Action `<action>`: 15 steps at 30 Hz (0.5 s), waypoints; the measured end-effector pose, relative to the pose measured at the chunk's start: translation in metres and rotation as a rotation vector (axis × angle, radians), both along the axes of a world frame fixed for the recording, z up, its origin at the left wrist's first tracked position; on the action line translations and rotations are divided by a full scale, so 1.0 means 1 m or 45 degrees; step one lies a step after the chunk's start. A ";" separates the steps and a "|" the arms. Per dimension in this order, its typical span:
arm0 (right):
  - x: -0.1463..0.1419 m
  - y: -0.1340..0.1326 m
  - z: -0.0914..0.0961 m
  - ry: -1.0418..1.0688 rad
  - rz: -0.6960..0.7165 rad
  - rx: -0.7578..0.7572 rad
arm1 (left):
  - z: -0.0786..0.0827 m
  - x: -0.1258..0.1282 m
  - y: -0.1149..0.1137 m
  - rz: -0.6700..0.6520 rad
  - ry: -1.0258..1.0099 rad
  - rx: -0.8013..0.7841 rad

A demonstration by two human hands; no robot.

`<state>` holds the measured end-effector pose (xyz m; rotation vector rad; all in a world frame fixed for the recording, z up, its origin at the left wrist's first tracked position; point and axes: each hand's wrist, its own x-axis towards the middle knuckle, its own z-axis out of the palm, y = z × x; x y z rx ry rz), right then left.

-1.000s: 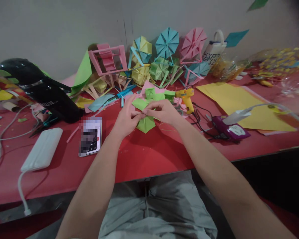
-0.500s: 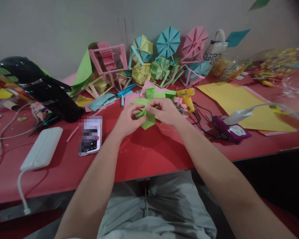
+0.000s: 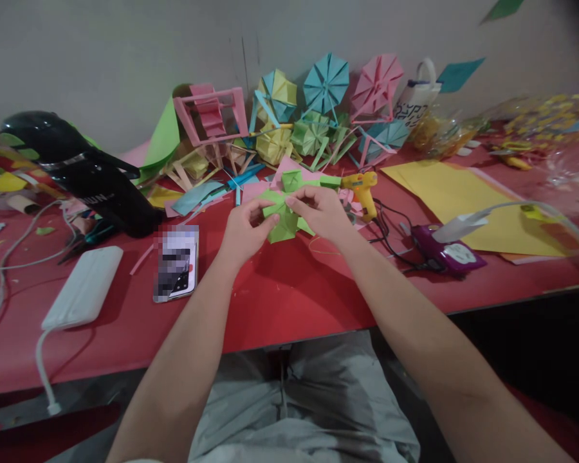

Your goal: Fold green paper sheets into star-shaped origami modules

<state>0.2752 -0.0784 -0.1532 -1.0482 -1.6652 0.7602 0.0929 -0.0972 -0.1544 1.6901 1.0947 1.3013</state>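
A folded light-green paper piece is between my hands, above the red tabletop. My left hand grips its left edge, with the thumb near the front and the fingers curled at the back. The thumb and forefinger of my right hand pinch the piece near its upper middle. Creases and flaps show on its face, but the fingers cover part of it. Just behind lie more green folded pieces and pink paper. A yellow glue gun rests right of my right hand.
Paper wheel models stand along the wall. To the left are a black bottle, a phone and a white power bank. Yellow sheets and a purple power socket with cables lie right.
The green paper piece has turned between my fingers, and its left flap no longer sticks out past my left fingers. My left hand has shifted slightly left; my right hand still pinches the piece.
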 end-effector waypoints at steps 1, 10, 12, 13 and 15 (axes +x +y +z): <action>0.001 0.001 0.000 0.014 0.016 -0.035 | 0.000 -0.001 0.000 0.007 0.017 0.010; 0.010 -0.010 0.012 -0.061 0.223 -0.277 | 0.003 -0.002 -0.004 -0.062 0.086 0.004; 0.009 -0.011 0.011 -0.050 0.247 -0.259 | 0.003 -0.001 -0.004 -0.067 0.083 0.009; 0.008 -0.010 0.010 -0.039 0.252 -0.256 | 0.003 -0.001 -0.004 -0.071 0.081 0.006; 0.008 -0.008 0.008 -0.008 0.246 -0.263 | 0.003 -0.002 -0.003 -0.073 0.063 -0.017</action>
